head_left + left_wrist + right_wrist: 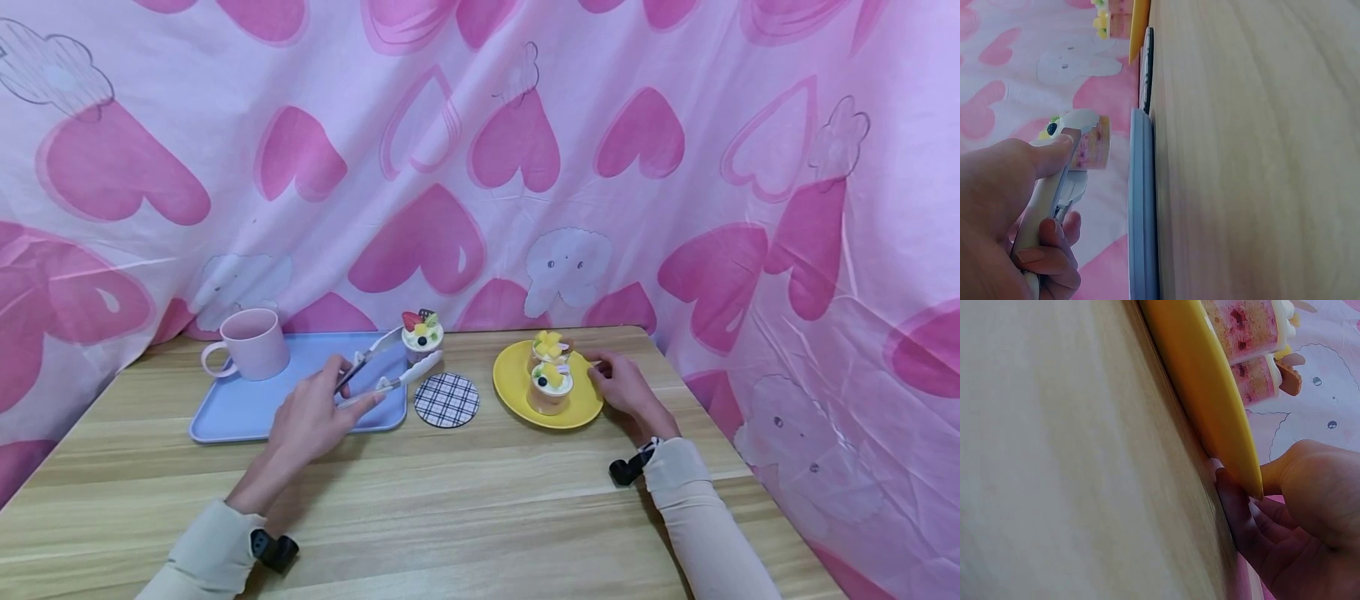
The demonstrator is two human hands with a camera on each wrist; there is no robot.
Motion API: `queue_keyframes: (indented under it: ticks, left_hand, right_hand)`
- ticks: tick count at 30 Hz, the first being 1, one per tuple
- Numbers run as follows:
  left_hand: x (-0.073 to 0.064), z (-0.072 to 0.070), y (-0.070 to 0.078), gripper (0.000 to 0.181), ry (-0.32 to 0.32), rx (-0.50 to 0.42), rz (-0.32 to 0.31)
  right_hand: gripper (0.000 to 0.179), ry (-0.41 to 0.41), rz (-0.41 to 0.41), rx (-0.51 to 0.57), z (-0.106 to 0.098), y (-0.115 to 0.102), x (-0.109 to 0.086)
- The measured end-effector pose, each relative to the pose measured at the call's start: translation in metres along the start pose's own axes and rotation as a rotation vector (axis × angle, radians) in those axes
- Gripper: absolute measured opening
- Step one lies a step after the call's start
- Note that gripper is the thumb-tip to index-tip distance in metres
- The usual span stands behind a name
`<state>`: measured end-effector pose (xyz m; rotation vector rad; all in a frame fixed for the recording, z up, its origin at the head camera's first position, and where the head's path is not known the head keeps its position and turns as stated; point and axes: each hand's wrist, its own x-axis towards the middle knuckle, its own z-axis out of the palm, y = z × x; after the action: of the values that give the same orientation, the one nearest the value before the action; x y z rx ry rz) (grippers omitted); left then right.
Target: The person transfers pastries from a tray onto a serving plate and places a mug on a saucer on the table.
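Observation:
My left hand point(311, 412) grips a pair of tongs point(408, 372) with white tips. Between those tips is a cake cup point(422, 335) topped with cream, strawberry, kiwi and a blueberry. In the left wrist view, a gap shows between the base of this cake cup point(1094, 147) and the blue tray point(1141, 219), so it appears raised. On the right, my right hand point(626, 385) pinches the rim of a yellow plate point(510, 387), thumb above and fingers beneath. Two cake cups point(550, 390) with yellow fruit pieces stand on that plate, one behind the other.
A pink mug point(257, 346) stands on the left part of the blue tray point(225, 417). Between tray and plate lies a round checked coaster point(447, 400). Behind the wooden table point(450, 517) hangs a pink heart-patterned curtain point(420, 242), which also runs along the right side.

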<state>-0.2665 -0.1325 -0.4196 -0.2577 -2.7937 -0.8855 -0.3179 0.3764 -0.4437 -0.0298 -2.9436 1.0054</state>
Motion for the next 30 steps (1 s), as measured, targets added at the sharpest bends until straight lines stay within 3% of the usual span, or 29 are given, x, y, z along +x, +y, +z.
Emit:
queue_keyframes:
  ticks: [30]
  left_hand:
    - [-0.002, 0.011, 0.023, 0.051, -0.011, -0.024, 0.053]
  right_hand:
    - [0.038, 0.010, -0.015, -0.017, 0.000, 0.001, 0.000]
